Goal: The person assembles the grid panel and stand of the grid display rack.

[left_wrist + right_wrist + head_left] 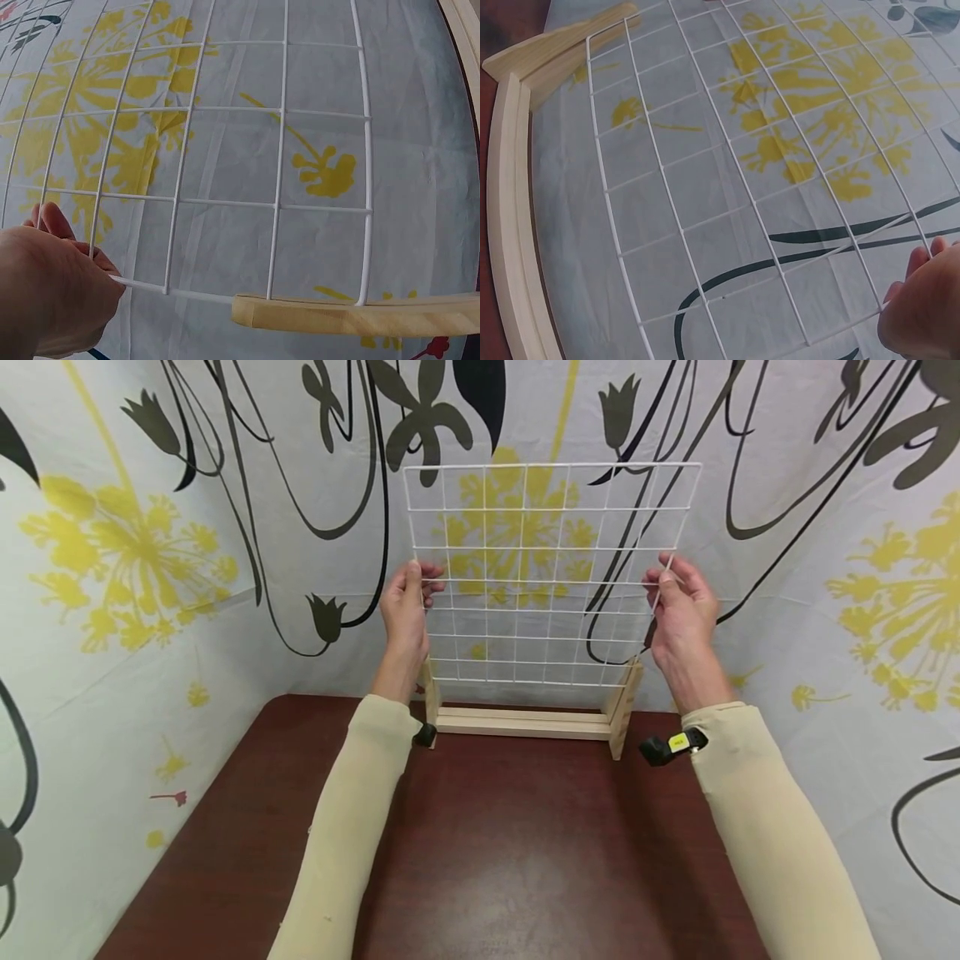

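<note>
A white wire grid panel (pixel 522 582) stands nearly upright between my two hands in the head view. My left hand (pixel 406 597) grips its left edge wire, thumb toward me and fingers behind. On the right edge wire, at about the same height, my right hand (pixel 681 606) pinches with thumb and fingers. Below and at both lower corners is a pale wooden stand (pixel 525 723), two side uprights joined by a crossbar. In the left wrist view, one grid corner meets the wooden upright (pixel 360 313); whether it sits in a slot I cannot tell.
The stand is on a dark red-brown table (pixel 510 843), near its back edge. Behind and on both sides hangs a pale cloth (pixel 225 635) with yellow and dark plant prints. Small black devices, one with a yellow label (pixel 678 742), are at my wrists.
</note>
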{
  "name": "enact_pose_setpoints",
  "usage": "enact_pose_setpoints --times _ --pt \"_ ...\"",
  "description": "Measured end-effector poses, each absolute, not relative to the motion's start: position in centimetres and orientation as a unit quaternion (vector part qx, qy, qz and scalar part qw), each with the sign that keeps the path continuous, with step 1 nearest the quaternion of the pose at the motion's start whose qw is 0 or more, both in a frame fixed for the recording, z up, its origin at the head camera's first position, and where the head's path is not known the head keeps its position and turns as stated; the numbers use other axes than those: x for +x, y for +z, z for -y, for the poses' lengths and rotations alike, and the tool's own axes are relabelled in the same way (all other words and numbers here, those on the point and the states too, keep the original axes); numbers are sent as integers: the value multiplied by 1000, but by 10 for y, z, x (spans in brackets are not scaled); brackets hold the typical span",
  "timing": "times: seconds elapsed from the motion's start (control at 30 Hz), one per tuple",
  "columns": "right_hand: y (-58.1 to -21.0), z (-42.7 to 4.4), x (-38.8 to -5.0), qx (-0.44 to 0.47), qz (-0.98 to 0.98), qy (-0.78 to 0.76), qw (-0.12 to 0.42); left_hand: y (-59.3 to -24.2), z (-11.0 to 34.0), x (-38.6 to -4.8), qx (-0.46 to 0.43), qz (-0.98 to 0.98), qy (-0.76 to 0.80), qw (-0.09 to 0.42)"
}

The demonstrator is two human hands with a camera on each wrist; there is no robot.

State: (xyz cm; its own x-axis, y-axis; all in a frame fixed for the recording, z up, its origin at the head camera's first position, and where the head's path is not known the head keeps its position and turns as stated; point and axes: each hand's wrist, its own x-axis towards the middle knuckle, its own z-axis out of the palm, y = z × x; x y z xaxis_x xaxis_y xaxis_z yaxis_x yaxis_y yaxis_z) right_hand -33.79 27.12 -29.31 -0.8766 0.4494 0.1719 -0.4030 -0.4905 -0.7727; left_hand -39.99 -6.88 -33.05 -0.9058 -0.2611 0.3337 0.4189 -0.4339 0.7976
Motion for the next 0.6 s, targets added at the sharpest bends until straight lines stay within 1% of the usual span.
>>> enact_pose_setpoints --times 0.6 --pt "-305 -276 -336 -37 459 855 238 -337 69 -401 -79 495 -843 193"
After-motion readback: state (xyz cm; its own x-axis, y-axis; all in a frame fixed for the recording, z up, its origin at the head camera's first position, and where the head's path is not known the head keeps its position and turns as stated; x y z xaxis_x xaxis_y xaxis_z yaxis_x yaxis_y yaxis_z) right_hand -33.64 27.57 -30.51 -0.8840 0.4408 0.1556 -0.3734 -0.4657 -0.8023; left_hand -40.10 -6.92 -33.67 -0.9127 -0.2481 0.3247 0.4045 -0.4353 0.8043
